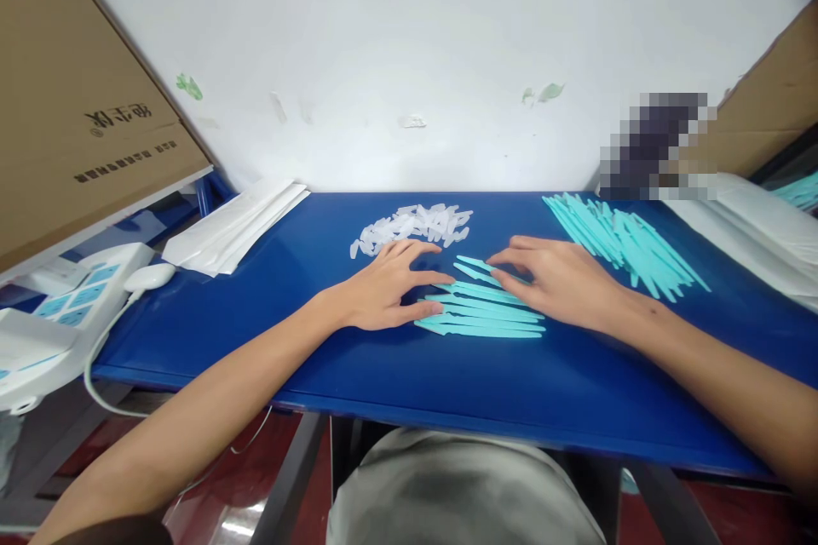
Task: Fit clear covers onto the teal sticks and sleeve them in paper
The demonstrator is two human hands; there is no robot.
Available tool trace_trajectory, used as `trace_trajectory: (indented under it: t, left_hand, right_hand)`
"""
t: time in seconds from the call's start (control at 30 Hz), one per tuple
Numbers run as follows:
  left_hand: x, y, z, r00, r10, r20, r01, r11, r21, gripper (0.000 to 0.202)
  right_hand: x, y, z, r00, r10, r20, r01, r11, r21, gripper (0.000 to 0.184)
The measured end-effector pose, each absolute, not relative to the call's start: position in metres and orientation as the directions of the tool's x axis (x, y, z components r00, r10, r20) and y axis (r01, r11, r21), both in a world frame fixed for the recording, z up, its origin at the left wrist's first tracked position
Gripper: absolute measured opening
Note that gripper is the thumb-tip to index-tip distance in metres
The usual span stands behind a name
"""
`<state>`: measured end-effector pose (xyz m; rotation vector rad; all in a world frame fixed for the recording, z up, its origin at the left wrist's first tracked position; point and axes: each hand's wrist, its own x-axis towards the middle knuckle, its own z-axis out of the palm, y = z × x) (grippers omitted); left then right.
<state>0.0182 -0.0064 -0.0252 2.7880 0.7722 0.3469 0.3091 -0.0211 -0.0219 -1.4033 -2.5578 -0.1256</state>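
Several slim turquoise eyebrow razors (pixel 486 329) lie side by side in a loose row on the blue table, their narrow tips to the left. My left hand (pixel 396 285) has its fingers spread, with thumb and index fingertip touching the left ends of the row. At the far end of the row, my right hand (pixel 555 281) pinches a turquoise eyebrow razor (pixel 471 261) between thumb and index finger; its right end is hidden by the fingers. Just beyond my left hand lies a heap of small translucent white pieces (pixel 415 226), shaped like blade caps.
A larger pile of turquoise razors (pixel 626 243) lies at the back right, beside white plastic bags (pixel 754 221). Flat white packets (pixel 236 226) lie at the left. A power strip (pixel 77 306) with a plugged-in cable and a cardboard box (pixel 95 102) stand farther left. A white wall (pixel 409 43) borders the table's back.
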Motion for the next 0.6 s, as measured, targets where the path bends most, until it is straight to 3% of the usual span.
trace_trajectory:
  t: [0.2, 0.6]
  left_hand:
    - [0.018, -0.007, -0.024, 0.821, 0.547, 0.163, 0.487, -0.821, 0.298, 0.051]
    - [0.018, -0.007, -0.026, 0.796, 0.582, 0.166, 0.525, -0.801, 0.287, 0.055]
  right_hand:
    - [0.317, -0.016, -0.021, -0.477, 0.864, 0.164, 0.875, 0.485, -0.008, 0.04]
    - [0.298, -0.016, -0.026, -0.54, 0.826, 0.159, 0.804, 0.563, -0.194, 0.037]
